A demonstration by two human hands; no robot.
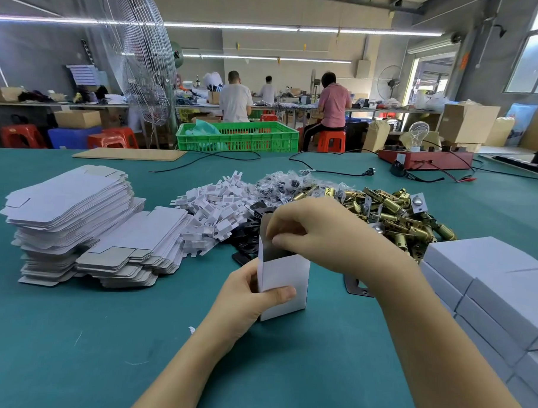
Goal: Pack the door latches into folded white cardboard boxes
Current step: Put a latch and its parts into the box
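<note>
Two hands on one box [284,284] right now, dead centre of the green table [101,335]. Left hand [251,298] grips its lower side, thumb curled across the front face, holding it upright. Right hand [309,233] is at the open top, fingers bent and pinching at something over the mouth — a flap or an item going in, I cannot tell which, the hand covers it.

Over at two o'clock sits the latches [393,215] pile, brass and plentiful, just beyond the right wrist. At twelve o'clock, white inserts [212,213] and bagged parts [281,182] heaped together, with black plates [250,240] spilling toward the box. One plate [358,285] lies flat just right of the box, partly under the forearm.

Progress check: closed boxes [485,293] are stacked at four o'clock, so a fair batch looks done. But at nine o'clock the flat blanks [76,214] tower in two stacks, still unfolded, and that latch heap is big. My call — early to middle of the job, this box mid-fill, with closing it next, and plenty more to go
</note>
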